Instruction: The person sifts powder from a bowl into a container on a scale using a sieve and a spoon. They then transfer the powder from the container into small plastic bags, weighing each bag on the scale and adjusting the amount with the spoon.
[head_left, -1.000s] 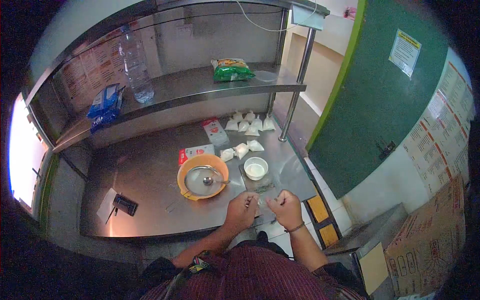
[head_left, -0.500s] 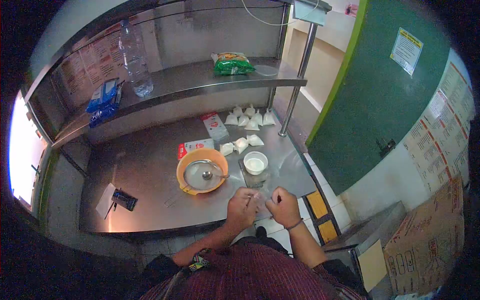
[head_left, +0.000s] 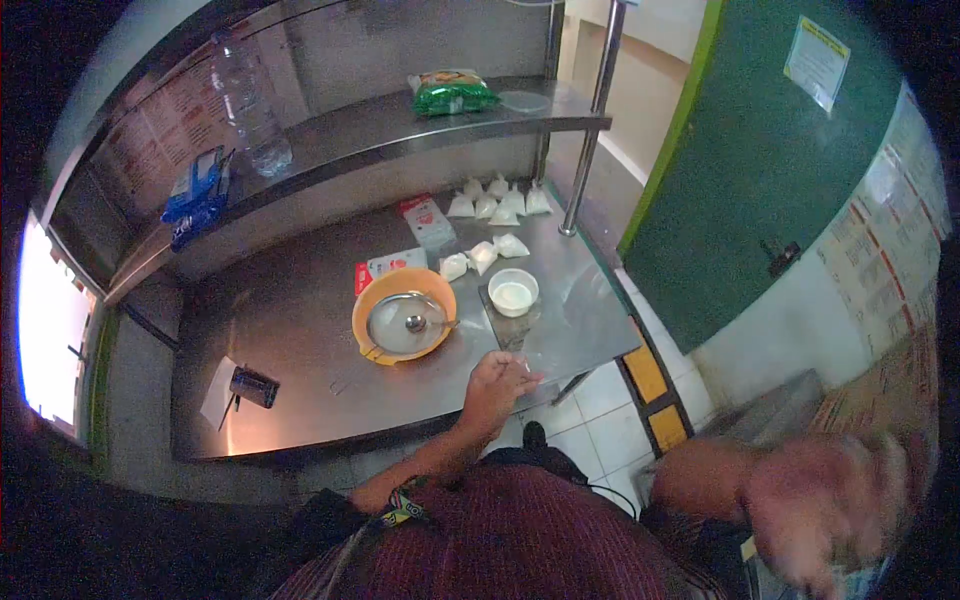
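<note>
My left hand [head_left: 496, 385] is closed at the table's front edge, pinching a clear plastic bag [head_left: 537, 366] that is hard to make out. My right hand [head_left: 825, 515] is far off at the lower right, smeared by motion, so its fingers cannot be read. Beyond my left hand, a white tub [head_left: 513, 293] with white powder in it stands on a dark flat plate [head_left: 513, 329]. To the left is an orange basin [head_left: 365, 337] holding a metal sieve [head_left: 390, 330] and a round metal spoon [head_left: 415, 323].
Several tied bags of white powder [head_left: 484, 257] stand at the back of the steel table [head_left: 290, 350]. Two red-and-white packets [head_left: 427, 220] lie near them. A phone on a stand [head_left: 254, 386] is at the left. Cardboard [head_left: 880, 375] is at the right.
My right hand has left the plastic bag and swung to the lower right. My left hand keeps hold near the table edge. The camera view has shifted slightly.
</note>
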